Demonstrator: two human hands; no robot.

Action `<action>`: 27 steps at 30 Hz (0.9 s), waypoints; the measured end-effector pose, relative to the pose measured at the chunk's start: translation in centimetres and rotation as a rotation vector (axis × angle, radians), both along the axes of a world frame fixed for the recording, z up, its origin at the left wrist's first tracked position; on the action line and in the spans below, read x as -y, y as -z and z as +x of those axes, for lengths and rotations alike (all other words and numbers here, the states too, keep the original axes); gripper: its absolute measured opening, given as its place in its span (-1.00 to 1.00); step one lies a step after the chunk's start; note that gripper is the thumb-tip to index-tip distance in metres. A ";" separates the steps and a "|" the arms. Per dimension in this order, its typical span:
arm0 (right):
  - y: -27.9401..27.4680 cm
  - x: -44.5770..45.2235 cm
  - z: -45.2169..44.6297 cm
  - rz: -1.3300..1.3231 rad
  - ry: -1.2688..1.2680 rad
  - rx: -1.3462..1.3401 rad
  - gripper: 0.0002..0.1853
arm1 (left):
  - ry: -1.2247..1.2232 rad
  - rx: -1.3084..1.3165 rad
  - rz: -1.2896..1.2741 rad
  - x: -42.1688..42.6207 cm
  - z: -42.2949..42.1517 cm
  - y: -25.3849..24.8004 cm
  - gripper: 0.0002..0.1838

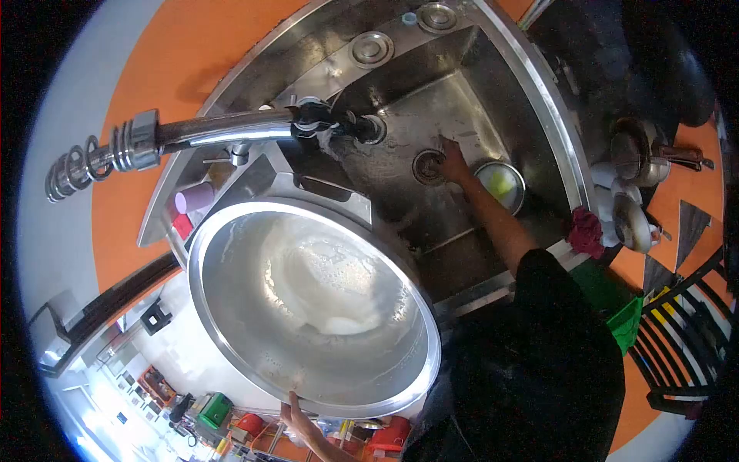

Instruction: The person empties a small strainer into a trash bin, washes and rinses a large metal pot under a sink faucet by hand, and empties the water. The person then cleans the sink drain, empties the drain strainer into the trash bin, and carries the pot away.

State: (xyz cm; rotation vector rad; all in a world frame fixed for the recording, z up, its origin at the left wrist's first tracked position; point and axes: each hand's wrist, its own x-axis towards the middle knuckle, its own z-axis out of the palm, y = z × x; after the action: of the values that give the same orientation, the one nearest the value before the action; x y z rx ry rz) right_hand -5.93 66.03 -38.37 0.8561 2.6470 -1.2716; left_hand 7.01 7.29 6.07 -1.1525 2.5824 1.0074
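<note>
A large round metal basin is tilted at the sink's left side, with suds and a wet film inside. My left hand grips its lower rim, thumb on the edge. My right hand reaches down into the steel sink, right beside the round drain. Its fingers look spread, at least one stretched out; the others are partly hidden. Next to my right forearm, a small metal bowl with something yellow-green in it sits on the sink floor.
A spring-hose faucet juts across the upper left. Round metal lids lie on the back ledge. A purple cup stands at the left. A dark red cloth and metal pots are on the right.
</note>
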 end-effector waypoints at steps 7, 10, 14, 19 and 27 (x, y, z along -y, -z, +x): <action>-23.1 3.7 -6.2 -1.073 -0.377 -0.002 -0.34 | -0.132 0.020 -0.020 -1.3 0.0 0.2 -0.34; -27.5 7.1 -6.6 -0.660 -0.423 -0.299 -0.32 | -0.212 -0.078 0.089 0.4 0.9 1.4 -0.30; -31.5 5.3 -8.4 -0.930 -0.243 -0.123 -0.33 | -0.271 -0.192 0.130 -3.4 0.8 0.6 -0.30; -34.8 5.8 -7.7 -0.618 -0.396 -0.175 -0.26 | -0.287 -0.310 0.294 -3.6 2.1 0.4 -0.35; -30.9 5.0 -5.4 -0.882 -0.096 -0.225 -0.21 | -0.132 -0.325 0.110 -10.2 3.5 -3.9 -0.37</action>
State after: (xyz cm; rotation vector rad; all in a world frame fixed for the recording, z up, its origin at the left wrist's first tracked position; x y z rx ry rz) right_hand -11.34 61.04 -7.45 0.4422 1.8413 -2.2984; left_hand 10.50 17.53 10.01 -1.2347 2.6720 1.4569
